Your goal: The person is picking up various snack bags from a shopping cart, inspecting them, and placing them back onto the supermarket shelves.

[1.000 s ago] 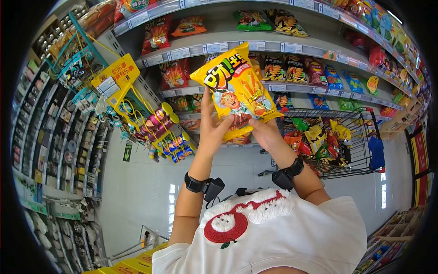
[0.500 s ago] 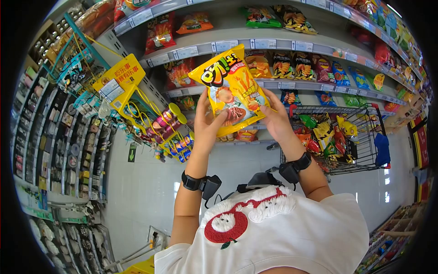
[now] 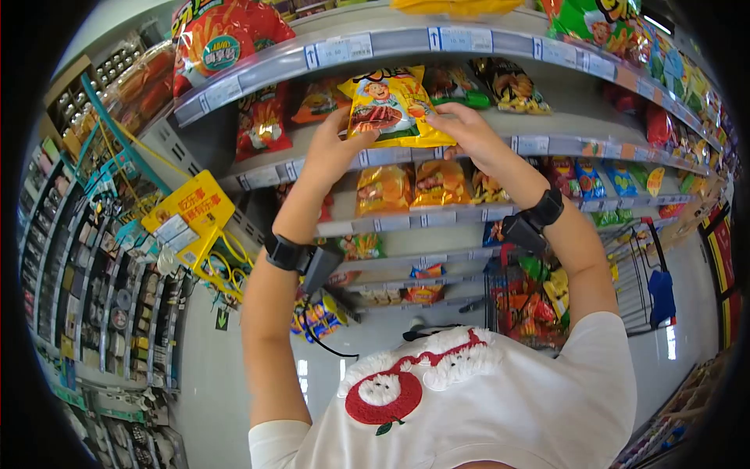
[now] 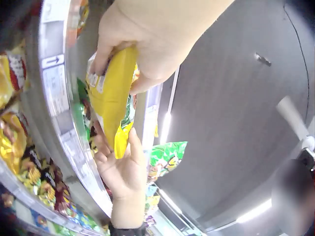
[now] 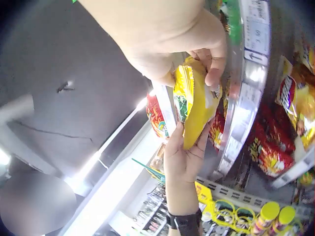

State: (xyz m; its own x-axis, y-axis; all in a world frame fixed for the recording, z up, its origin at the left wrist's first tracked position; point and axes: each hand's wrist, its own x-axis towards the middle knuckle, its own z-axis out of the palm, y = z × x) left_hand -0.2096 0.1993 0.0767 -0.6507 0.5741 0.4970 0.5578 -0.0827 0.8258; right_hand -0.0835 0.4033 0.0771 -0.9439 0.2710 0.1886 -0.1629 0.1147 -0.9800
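A yellow snack bag [image 3: 397, 113] with a cartoon chef is held out in front of a shelf of bagged snacks. My left hand [image 3: 336, 147] grips its left side, thumb on the printed front. My right hand [image 3: 473, 134] pinches the right side near the lower corner. In the left wrist view the bag [image 4: 112, 101] is seen edge-on between both hands, fingers behind and thumbs in front. The right wrist view shows the bag's [image 5: 199, 110] yellow edge between the two hands as well. Behind it on that shelf lie an orange bag [image 3: 319, 102] and a green bag [image 3: 461, 86].
A shelf edge with price labels [image 3: 340, 51] runs above the hands. Lower shelves hold orange snack bags [image 3: 383, 189]. A shopping cart [image 3: 641, 270] with several snack bags stands at the right. On the left hangs a yellow sign [image 3: 191, 219] with wire rings.
Both hands have raised the yellow bag from in front of the lower shelves and pushed it forward to the higher shelf. The bag's top now tips away.
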